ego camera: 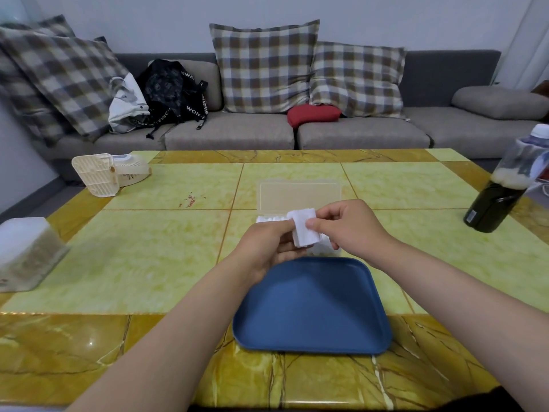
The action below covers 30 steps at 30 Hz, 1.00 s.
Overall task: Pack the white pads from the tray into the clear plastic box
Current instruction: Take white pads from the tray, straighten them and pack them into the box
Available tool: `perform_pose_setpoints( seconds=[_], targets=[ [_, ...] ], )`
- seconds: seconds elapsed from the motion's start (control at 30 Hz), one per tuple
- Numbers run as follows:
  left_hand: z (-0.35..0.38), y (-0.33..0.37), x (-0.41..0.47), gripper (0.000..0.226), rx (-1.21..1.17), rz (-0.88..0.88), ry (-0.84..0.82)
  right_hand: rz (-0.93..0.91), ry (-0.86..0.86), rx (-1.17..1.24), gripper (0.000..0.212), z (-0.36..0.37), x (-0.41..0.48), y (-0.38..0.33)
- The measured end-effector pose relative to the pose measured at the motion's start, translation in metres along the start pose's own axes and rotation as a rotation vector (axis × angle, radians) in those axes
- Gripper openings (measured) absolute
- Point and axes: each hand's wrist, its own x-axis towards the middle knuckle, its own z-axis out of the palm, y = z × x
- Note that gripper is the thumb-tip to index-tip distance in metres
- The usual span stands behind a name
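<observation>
Above the far edge of the flat blue plastic tray (312, 304), the left grip (267, 245) and right grip (347, 227) are both clamped on a stack of white square pads (304, 227), just before the open clear plastic box (300, 196).

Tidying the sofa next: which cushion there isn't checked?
The small red cushion, lying on the seat between the two right-hand plaid pillows; it's plain red.

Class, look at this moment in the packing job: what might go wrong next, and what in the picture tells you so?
1. The stack of white pads is pinched between the left hand and the right hand; loose pads could fan out or drop.
2. The clear plastic box already holds a row of pads, so forcing the stack in might crumple them or shift the box.
</observation>
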Motion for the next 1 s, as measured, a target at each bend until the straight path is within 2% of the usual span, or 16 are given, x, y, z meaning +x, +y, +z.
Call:
perform_pose_setpoints(
  seconds=[0.17,0.3,0.37,0.43,0.5,0.6,0.7,0.77,0.87,1.0],
  targets=[
    [0.001,0.002,-0.003,0.035,-0.012,-0.014,-0.073,-0.033,0.021,-0.087,0.006,-0.001,0.005,0.006],
    [0.003,0.001,0.000,0.019,0.109,0.050,-0.025,0.007,0.063,-0.134,0.020,-0.001,0.007,0.006],
    [0.005,0.002,0.004,0.015,0.114,0.059,0.012,0.099,-0.007,-0.045,0.029,-0.003,0.006,0.004],
    [0.010,0.007,0.006,0.015,0.139,0.088,0.012,0.189,-0.132,0.095,0.027,-0.008,0.003,0.001],
    [0.017,0.014,0.008,0.018,0.213,0.142,0.039,0.209,-0.132,0.152,0.023,-0.015,0.005,0.000],
    [0.025,0.017,0.019,0.021,0.402,0.246,0.156,0.263,0.040,0.236,0.020,-0.027,0.017,0.002],
    [0.027,0.013,0.035,0.019,0.815,0.426,0.232,0.318,0.175,0.296,0.007,-0.040,0.027,0.009],
    [0.029,0.008,0.044,0.026,1.052,0.484,0.168,0.355,0.195,0.320,0.004,-0.045,0.032,0.015],
    [0.032,0.000,0.061,0.033,1.298,0.518,0.039,0.427,0.195,0.339,0.011,-0.045,0.039,0.025],
    [0.036,-0.008,0.077,0.040,1.394,0.482,-0.039,0.492,0.161,0.299,0.026,-0.037,0.049,0.034]
  ],
)
